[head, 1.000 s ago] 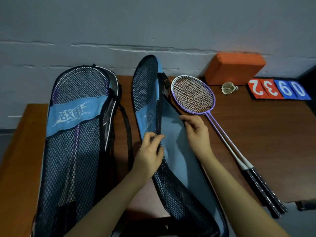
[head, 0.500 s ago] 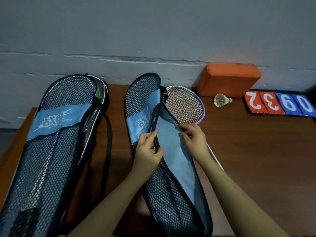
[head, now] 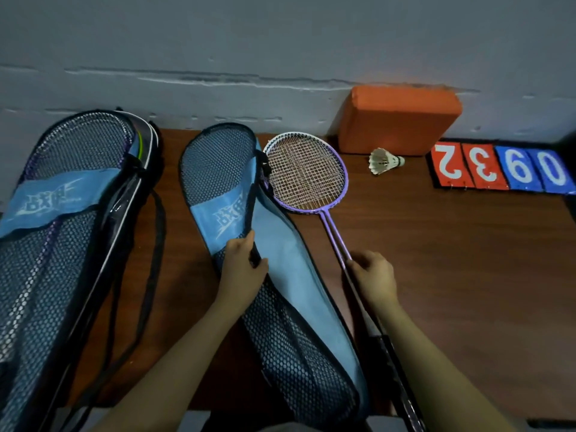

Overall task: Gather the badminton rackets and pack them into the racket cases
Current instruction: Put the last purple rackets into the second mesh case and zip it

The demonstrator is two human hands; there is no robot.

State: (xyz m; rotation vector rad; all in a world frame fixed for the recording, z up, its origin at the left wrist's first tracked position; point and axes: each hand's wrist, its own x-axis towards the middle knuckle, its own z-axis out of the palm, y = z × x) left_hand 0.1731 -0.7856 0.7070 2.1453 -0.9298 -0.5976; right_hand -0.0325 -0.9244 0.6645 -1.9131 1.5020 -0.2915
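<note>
Left hand: the left hand [head: 241,263] pinches the black-trimmed edge of the mesh flap of the open racket case [head: 280,275], thumb on the inner side, fingers curled over the mesh.
Right hand: the right hand [head: 372,275] is curled round the shafts of the rackets [head: 307,174], gripping them just above the dark handles.
Rackets: two rackets lie stacked, one with a purple frame and one with a white frame, heads overlapping. They rest on the table just to the right of the open racket case, heads toward the wall. The left rim of the heads touches or slightly overlaps the case's upper edge; which one cannot be told. The handles run down under the right forearm to the lower edge of the view.
Open racket case: lies lengthwise at the middle of the table, its light blue lining exposed between the mesh flap and the right edge.
Second case [head: 62,244]: lies at the left, closed; a racket frame shows through its mesh, and its black strap trails on the table.
Table [head: 452,275]: dark brown wood, set against a grey wall.
Other items: an orange block [head: 399,120] stands against the wall; a shuttlecock [head: 385,160] lies on its side in front of it; number cards [head: 501,168] lie at the far right.
</note>
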